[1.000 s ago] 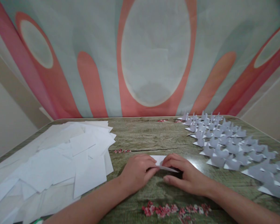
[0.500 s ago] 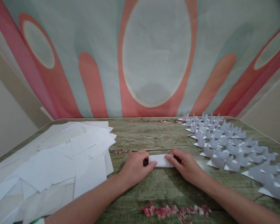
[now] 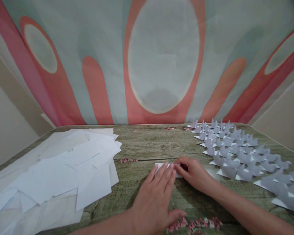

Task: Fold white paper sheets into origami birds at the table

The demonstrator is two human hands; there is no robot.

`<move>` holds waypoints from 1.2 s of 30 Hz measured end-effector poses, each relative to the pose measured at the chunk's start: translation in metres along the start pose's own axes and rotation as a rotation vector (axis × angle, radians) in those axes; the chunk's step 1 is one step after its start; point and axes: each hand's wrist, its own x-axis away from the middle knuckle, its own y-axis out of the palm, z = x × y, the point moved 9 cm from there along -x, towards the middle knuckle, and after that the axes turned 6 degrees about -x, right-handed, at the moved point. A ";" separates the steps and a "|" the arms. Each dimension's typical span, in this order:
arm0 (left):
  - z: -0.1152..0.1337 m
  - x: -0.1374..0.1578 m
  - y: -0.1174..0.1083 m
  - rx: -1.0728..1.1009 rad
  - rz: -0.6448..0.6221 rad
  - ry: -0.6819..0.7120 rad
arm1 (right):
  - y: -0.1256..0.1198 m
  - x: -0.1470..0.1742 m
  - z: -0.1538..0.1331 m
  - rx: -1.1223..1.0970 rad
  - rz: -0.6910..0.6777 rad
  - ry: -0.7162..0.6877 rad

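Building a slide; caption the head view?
Left hand laid over a small white paper rectangle, right hand touching its end.

A small, flat rectangle of white paper (image 3: 160,166) lies on the wood-patterned desk (image 3: 152,140), long side running left to right. The left hand (image 3: 155,195) covers its middle, fingers outstretched; the right hand (image 3: 194,171) pinches its right end.

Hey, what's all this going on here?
A person is handling a small white paper on the table. The left hand lies over it, fingers spread flat, while the right hand touches its right end, fingers bent; whether it grips is hard to tell. Loose white sheets overlap on the left, and many folded paper shapes stand close together on the right.
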 end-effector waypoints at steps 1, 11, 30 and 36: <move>0.000 0.001 0.006 0.016 -0.033 -0.003 | 0.000 0.000 0.000 -0.001 0.001 0.000; -0.006 0.003 0.022 0.079 -0.126 -0.019 | -0.005 0.003 -0.003 -0.041 0.084 -0.051; -0.006 0.002 0.015 0.167 -0.141 -0.038 | -0.003 0.005 -0.008 -0.048 0.051 -0.132; -0.007 0.003 0.012 0.164 -0.144 -0.042 | -0.001 0.004 -0.006 -0.052 0.041 -0.121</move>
